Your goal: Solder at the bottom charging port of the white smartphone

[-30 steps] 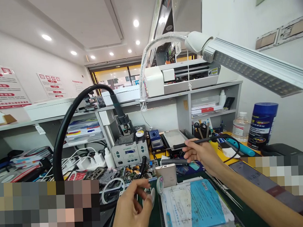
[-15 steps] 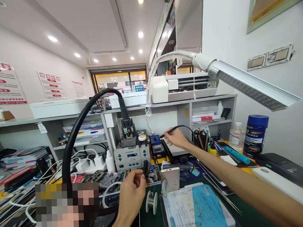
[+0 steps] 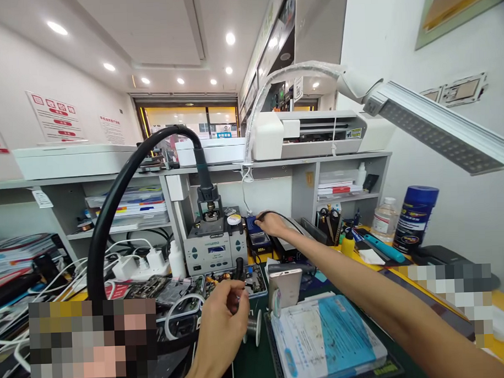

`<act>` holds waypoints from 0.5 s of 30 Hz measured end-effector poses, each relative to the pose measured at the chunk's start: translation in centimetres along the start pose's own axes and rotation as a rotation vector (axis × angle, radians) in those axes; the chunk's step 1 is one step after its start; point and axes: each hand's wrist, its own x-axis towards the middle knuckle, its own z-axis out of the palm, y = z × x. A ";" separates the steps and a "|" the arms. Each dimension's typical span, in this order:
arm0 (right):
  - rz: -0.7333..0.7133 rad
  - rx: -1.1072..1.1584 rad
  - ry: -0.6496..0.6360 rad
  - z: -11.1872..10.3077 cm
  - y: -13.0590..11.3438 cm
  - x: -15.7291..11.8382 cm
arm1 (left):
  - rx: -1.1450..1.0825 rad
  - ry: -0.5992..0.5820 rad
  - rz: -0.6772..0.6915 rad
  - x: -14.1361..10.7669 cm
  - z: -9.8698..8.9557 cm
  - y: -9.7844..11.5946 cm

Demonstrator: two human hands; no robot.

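My right hand (image 3: 272, 224) reaches far forward over the bench and is closed on the black handle of a soldering iron, most of it hidden by the fingers. A black cord (image 3: 292, 220) runs back from it. The hand is at the top of a blue iron stand (image 3: 253, 226). In front, my left hand (image 3: 226, 322) is raised with fingers curled and thumb close to the index finger; what they hold, if anything, is hidden. Beside it is a solder wire spool (image 3: 252, 329), partly covered by the hand. Behind the fingers stands a short black knob-like piece (image 3: 239, 268).
A grey hot-air station (image 3: 211, 254) with a thick black hose (image 3: 123, 182) stands at centre left. A phone (image 3: 285, 287) leans upright behind a blue-and-white box (image 3: 329, 335). Bottles and a blue can (image 3: 416, 219) stand at right. A lamp (image 3: 435, 127) hangs over the right side.
My right hand has moved left and slightly away, bringing the soldering iron to the blue stand. My left hand stays curled and now covers part of the spool. The view has shifted a little.
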 end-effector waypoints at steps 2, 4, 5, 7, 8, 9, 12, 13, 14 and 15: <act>0.026 -0.004 0.005 0.2 0.2 -0.1 | -0.019 -0.031 0.018 -0.1 0.0 0.3; 0.055 0.008 0.008 0.2 0.4 -0.5 | -0.038 -0.047 0.028 -0.2 -0.1 0.4; 0.069 0.019 0.006 0.1 0.5 -0.7 | -0.046 -0.054 0.028 -0.2 -0.1 0.5; 0.091 0.048 -0.017 -0.1 0.8 -1.4 | -0.062 -0.066 0.024 -0.2 -0.2 0.5; 0.100 0.066 -0.040 -0.2 0.9 -1.8 | -0.069 -0.074 0.019 -0.2 -0.2 0.5; 0.107 0.086 -0.069 -0.4 1.1 -2.3 | -0.076 -0.081 0.015 -0.2 -0.2 0.5; 0.119 0.153 -0.166 -0.9 1.5 -4.0 | -0.092 -0.094 -0.002 -0.2 -0.1 0.4; 0.121 0.176 -0.197 -1.1 1.7 -4.7 | -0.098 -0.098 -0.006 -0.2 0.0 0.4; 0.121 0.199 -0.225 -1.3 1.8 -5.4 | -0.105 -0.102 -0.012 -0.1 0.0 0.4; 0.118 0.222 -0.251 -1.6 1.9 -6.2 | -0.113 -0.106 -0.017 0.0 0.0 0.5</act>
